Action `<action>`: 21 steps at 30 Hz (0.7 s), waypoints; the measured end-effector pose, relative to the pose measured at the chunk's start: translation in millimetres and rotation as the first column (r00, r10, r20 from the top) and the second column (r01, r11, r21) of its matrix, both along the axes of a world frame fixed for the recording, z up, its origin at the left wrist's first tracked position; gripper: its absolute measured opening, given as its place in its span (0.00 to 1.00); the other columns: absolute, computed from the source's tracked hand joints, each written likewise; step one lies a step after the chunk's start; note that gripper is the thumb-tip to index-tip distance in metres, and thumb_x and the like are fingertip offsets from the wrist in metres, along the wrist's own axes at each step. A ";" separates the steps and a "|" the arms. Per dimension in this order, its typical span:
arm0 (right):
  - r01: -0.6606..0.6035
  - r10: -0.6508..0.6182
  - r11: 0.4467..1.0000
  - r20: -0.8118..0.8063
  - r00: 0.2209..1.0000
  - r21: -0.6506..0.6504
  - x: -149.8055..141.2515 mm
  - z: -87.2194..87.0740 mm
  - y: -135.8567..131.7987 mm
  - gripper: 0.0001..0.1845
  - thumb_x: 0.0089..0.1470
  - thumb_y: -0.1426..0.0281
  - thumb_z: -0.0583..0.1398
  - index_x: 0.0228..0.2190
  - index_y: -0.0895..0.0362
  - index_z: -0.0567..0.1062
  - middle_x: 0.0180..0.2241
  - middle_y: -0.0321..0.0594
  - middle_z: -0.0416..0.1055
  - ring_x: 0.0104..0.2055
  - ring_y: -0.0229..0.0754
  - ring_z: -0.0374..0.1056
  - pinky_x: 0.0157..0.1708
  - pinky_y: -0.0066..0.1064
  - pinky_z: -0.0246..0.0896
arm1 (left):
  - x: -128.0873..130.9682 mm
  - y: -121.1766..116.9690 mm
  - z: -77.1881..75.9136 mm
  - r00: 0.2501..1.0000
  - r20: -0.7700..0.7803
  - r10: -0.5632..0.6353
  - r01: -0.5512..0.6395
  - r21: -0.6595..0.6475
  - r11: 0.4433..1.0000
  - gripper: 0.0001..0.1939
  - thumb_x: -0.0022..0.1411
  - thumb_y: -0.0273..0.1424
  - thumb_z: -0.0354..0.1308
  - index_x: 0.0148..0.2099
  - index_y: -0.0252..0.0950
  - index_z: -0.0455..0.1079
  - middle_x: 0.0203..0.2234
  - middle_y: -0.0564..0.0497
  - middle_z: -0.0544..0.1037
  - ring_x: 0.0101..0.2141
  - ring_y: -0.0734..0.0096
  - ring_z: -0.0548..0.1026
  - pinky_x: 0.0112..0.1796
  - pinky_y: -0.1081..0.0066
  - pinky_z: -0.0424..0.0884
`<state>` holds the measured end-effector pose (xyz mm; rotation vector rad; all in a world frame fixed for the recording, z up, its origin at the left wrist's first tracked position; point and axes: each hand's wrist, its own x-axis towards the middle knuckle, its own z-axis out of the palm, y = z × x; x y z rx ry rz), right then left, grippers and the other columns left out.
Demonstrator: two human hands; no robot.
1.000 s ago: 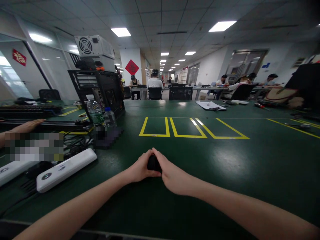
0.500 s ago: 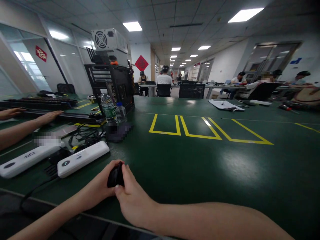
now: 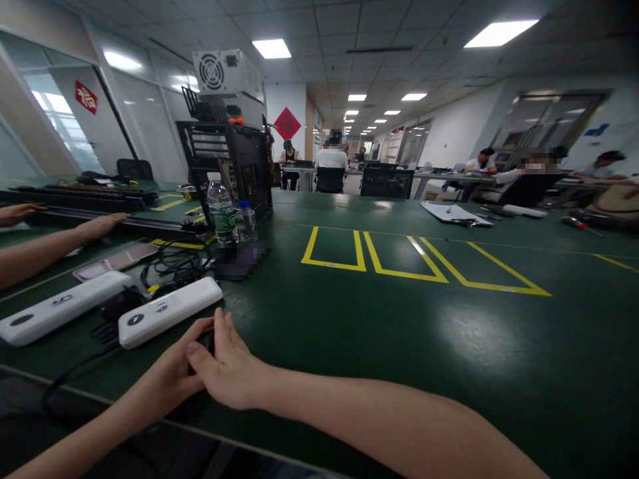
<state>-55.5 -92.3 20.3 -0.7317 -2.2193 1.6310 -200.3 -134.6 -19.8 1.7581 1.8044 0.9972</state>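
Note:
A small black object (image 3: 208,340) sits between my two hands, close to the table's near edge. My left hand (image 3: 172,366) is closed around its left side. My right hand (image 3: 230,369) presses against it from the right, with its fingers stretched forward together and its thumb lying across the front. Most of the object is covered by both hands, so its exact kind does not show. Just beyond my left hand lies a white oblong device (image 3: 172,311) with a round dark spot at its end.
Another white device (image 3: 64,307), black cables (image 3: 172,271), a water bottle (image 3: 222,211) and a blue-capped bottle (image 3: 246,223) are on the left. An open computer case (image 3: 234,159) stands behind. A co-worker's hand (image 3: 102,226) rests at far left. Yellow tape outlines (image 3: 333,266) mark the green table (image 3: 349,332).
Both my hands have moved left with the black object. My right hand now covers more of it, its thumb having slid over to the left. The view has shifted slightly.

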 end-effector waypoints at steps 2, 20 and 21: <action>-0.001 0.001 1.000 -0.017 1.000 0.001 2.7 -2.9 3.2 0.38 0.53 0.55 0.43 0.56 0.67 0.35 0.59 0.54 0.31 0.61 0.47 0.28 0.57 0.42 0.28 | 1.8 -1.6 6.4 0.998 -0.035 -0.052 0.052 -0.001 0.999 0.31 0.45 0.34 0.54 0.53 0.38 0.51 0.44 0.47 0.68 0.45 0.54 0.66 0.45 0.60 0.64; 0.106 -0.114 0.993 -0.166 0.980 -0.056 12.9 -28.5 40.9 0.18 0.36 0.70 0.64 0.34 0.59 0.71 0.32 0.39 0.72 0.34 0.40 0.69 0.35 0.31 0.63 | 12.3 2.9 16.8 0.989 -0.117 -0.089 0.080 -0.077 0.994 0.31 0.49 0.37 0.56 0.53 0.38 0.49 0.47 0.48 0.63 0.47 0.61 0.64 0.48 0.63 0.60; 0.099 -0.107 0.993 -0.169 0.980 -0.059 16.3 -28.6 43.9 0.18 0.36 0.70 0.64 0.34 0.59 0.72 0.32 0.39 0.72 0.33 0.40 0.69 0.34 0.31 0.63 | 15.1 5.7 17.8 0.988 -0.108 -0.106 0.097 -0.084 0.992 0.31 0.48 0.37 0.57 0.53 0.39 0.49 0.47 0.48 0.63 0.47 0.61 0.64 0.48 0.64 0.60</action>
